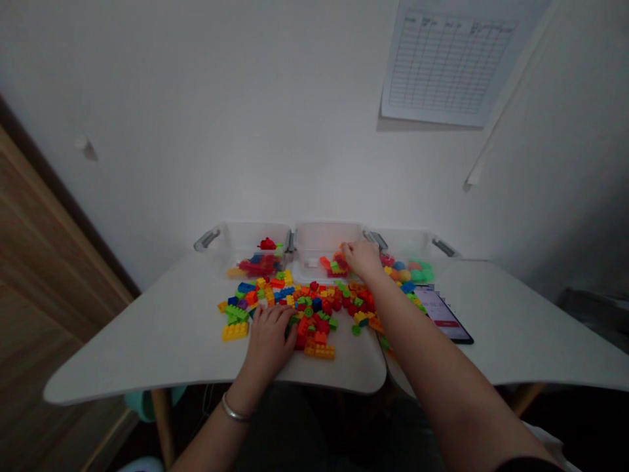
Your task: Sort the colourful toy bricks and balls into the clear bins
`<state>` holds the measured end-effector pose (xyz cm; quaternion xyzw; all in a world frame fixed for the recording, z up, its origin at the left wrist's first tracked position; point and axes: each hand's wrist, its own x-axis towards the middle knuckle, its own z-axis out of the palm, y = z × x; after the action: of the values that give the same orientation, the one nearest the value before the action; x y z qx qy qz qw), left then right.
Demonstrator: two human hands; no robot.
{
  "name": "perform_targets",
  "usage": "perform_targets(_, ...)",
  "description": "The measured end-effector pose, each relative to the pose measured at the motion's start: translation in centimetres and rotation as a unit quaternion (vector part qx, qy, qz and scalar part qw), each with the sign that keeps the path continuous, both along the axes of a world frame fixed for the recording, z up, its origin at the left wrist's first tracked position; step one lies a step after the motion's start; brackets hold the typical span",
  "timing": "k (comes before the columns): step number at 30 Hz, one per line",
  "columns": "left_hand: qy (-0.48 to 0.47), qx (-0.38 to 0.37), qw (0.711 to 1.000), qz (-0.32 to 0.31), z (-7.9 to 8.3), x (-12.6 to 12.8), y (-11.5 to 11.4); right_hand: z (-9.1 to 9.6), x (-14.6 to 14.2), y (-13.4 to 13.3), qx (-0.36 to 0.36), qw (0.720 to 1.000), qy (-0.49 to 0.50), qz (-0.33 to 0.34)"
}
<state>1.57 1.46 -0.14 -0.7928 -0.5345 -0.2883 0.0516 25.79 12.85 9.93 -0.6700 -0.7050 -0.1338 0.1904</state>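
A person's left hand [271, 334] rests among colorful toy blocks [322, 353] strewn across a white table [147, 328], the right hand [364, 259] at the middle of three clear bins [327, 234] along a wall [221, 118]. A phone [446, 316] lies beside the right forearm [432, 367].

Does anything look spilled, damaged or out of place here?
Only the lit phone looks slightly out of place, lying on the table beside the toy blocks. The blocks are scattered loosely, but no damage stands out.
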Motion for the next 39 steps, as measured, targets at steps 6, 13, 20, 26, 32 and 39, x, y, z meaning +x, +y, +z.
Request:
perform_targets(6, 0.005, 0.002, 1.000, 0.002, 0.1, 0.0, 0.0, -0.4, 1.0, 0.4, 0.012, 0.992, 0.100, 0.069)
perform_targets(13, 0.010, -0.005, 1.000, 0.000, 0.1, 0.0, 0.0, -1.3, 1.4, -2.0, 0.131, 0.945, 0.231, 0.190)
perform_targets(20, 0.008, -0.003, 1.000, 0.003, 0.0, 0.0, 0.0, -3.6, -0.2, -6.4, 0.100, 0.945, 0.204, 0.235)
perform_targets(26, 0.003, 0.008, 1.000, 0.001, -0.1, 0.1, 0.1, -6.2, -0.5, -8.9, -0.010, 0.971, 0.155, 0.182)
perform_targets(32, 0.006, 0.015, 1.000, -0.002, -0.3, 0.0, 0.2, -7.6, -1.1, -10.3, -0.059, 0.982, 0.099, 0.152)
perform_targets(39, 0.006, 0.002, 1.000, 0.001, -0.1, 0.0, 0.2, -8.9, -1.5, -10.5, -0.024, 0.988, 0.059, 0.141)
